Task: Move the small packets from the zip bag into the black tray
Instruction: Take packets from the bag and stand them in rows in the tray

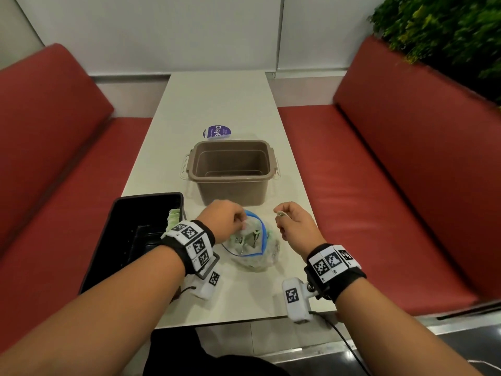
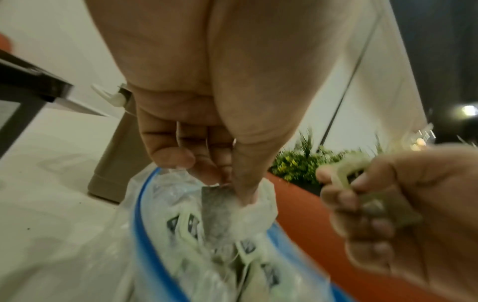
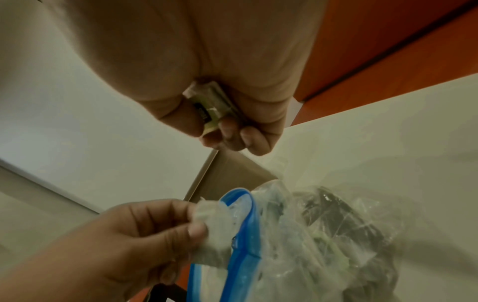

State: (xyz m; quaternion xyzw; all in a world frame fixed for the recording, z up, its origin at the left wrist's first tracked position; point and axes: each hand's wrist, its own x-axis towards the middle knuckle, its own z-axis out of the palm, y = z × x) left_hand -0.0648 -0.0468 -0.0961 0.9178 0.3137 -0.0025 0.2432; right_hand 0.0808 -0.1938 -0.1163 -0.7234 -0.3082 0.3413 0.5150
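Observation:
A clear zip bag (image 1: 254, 249) with a blue zip strip lies on the white table, its mouth wide and several pale green packets inside. My left hand (image 1: 240, 223) pinches the bag's rim at its far left edge; the left wrist view shows the fingertips (image 2: 241, 193) bunching the clear film (image 2: 254, 212). My right hand (image 1: 280, 216) hovers just right of the bag, fingers curled round a small packet (image 3: 210, 107). The black tray (image 1: 127, 240) sits left of the bag, with a few green packets (image 1: 173, 219) against its right wall.
A brown plastic bin (image 1: 232, 169) stands directly behind the bag, with a purple-labelled lid (image 1: 217, 131) beyond it. Red bench seats (image 1: 379, 202) flank the narrow table (image 1: 217, 99). The table's near edge runs under my wrists.

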